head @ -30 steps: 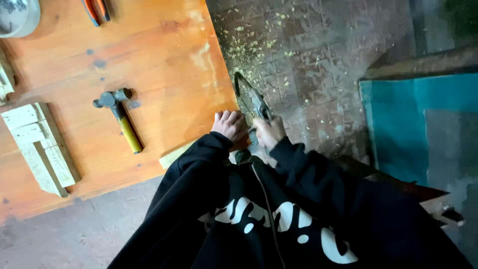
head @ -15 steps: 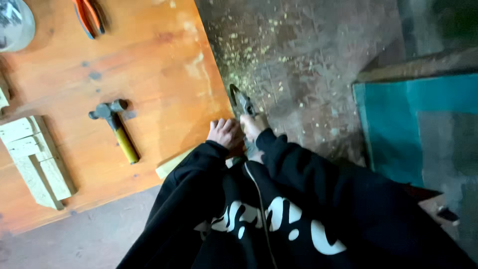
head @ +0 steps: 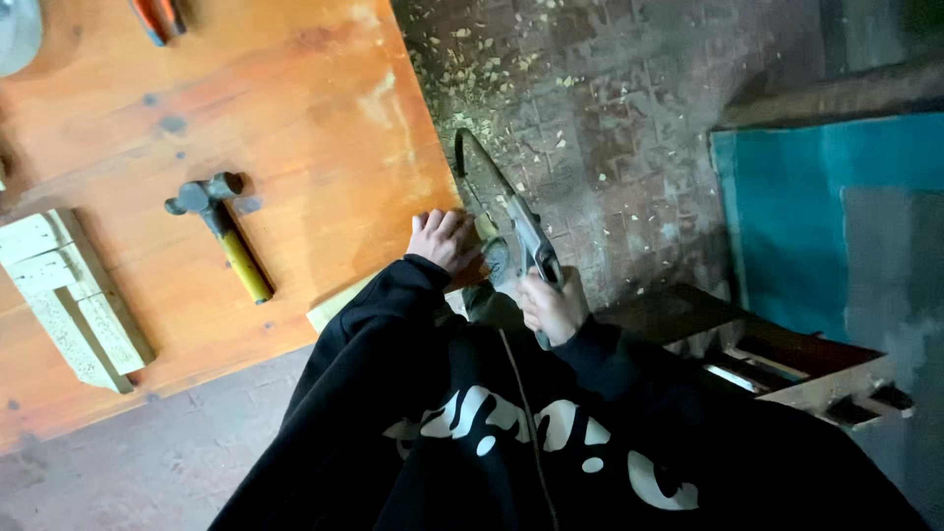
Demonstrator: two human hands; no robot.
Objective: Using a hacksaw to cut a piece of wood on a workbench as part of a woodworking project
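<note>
— Where's the saw?

— I see the saw [head: 511,221] mid-frame, just off the board's [head: 295,147] right edge, my right hand [head: 553,307] wrapped shut around its handle.

— And your left?

— My left hand [head: 442,239] lies flat, fingers together, pressing a wood strip [head: 339,307] at that edge. Chip-strewn floor [head: 610,118] opens to the upper right. A hammer [head: 221,231] lies centre-left, pale blocks [head: 69,295] at far left.
</note>
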